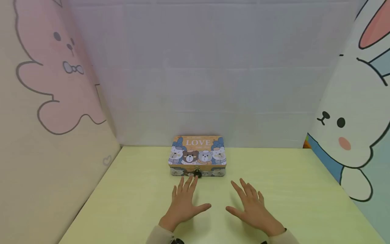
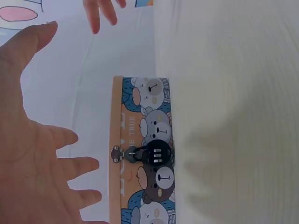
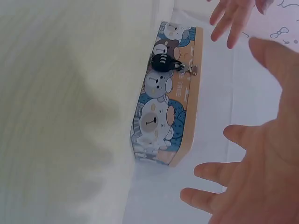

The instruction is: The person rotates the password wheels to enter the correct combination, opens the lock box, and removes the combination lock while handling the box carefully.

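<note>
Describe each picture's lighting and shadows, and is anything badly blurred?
Head view: faint soft shadows by the bare left hand and bare right hand on the pale yellow flat table, LOVE readable on the orange-and-blue rectangular box; left wrist view: paler, a broad soft-edged shadow; right wrist view: hazy, diffuse shadows, fine print soft; nothing badly blurred in any view.
</note>
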`<state>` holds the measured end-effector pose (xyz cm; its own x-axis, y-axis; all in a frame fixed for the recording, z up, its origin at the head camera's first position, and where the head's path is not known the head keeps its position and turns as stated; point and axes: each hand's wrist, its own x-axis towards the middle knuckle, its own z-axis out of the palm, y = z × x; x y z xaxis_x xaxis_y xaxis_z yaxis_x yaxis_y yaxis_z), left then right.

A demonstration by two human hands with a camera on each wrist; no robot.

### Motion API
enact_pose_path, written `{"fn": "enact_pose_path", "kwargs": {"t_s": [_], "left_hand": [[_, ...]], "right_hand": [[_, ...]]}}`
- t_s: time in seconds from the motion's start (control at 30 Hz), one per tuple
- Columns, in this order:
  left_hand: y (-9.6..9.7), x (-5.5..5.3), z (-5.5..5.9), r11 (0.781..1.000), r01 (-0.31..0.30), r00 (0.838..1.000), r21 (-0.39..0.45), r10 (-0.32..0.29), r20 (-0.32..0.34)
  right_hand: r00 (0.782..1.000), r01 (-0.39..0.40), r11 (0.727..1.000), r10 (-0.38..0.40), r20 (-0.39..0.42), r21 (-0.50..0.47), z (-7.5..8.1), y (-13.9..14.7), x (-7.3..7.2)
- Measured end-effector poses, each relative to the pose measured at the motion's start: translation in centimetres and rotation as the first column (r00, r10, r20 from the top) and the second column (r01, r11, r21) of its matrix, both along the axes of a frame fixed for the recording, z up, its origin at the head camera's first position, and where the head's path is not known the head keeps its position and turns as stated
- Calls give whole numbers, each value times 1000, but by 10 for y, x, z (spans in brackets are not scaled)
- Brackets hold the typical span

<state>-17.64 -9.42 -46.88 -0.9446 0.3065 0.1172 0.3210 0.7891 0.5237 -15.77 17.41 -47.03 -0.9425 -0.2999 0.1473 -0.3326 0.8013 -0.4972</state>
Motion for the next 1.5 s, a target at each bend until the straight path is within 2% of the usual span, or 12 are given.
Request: {"fn": "enact_pose_path", "kwargs": {"t_s": [0.1,0.2,0.33,0.57,0.7,0.8,1.0,1.1,1.33,1.5], "left_hand": [[-3,-3,3,998,2,1000,68,-4,28],[-5,-5,5,991,0,996,134,-12,88],[-8,-7,4,968,-18,983,249,-28,181],[-10,-15,0,926,-35,981,377,-41,191],[-8,-22,-3,904,-77,978,419,-12,207],[-6,-27,-6,886,-137,974,444,38,223],[-8,-34,-13,850,-226,959,476,108,263],[-10,-37,-16,835,-254,948,489,115,296],[-9,-49,-17,780,-291,925,554,81,372],[-8,-54,-18,769,-316,913,555,87,399]], "right_hand": [[999,-23,998,25,33,-59,3,-4,-5],[996,-32,991,42,76,-128,3,-7,-9],[987,-19,976,53,152,-219,-2,-12,-12],[983,43,943,20,184,-329,-7,-23,-20],[978,70,916,14,208,-394,-8,-26,-25],[974,80,899,21,224,-431,-11,-30,-29],[961,69,866,76,267,-496,-14,-38,-35],[950,66,859,101,294,-507,-15,-44,-37],[940,63,832,136,314,-550,-8,-61,-48],[937,53,803,166,308,-593,-7,-74,-56]]}}
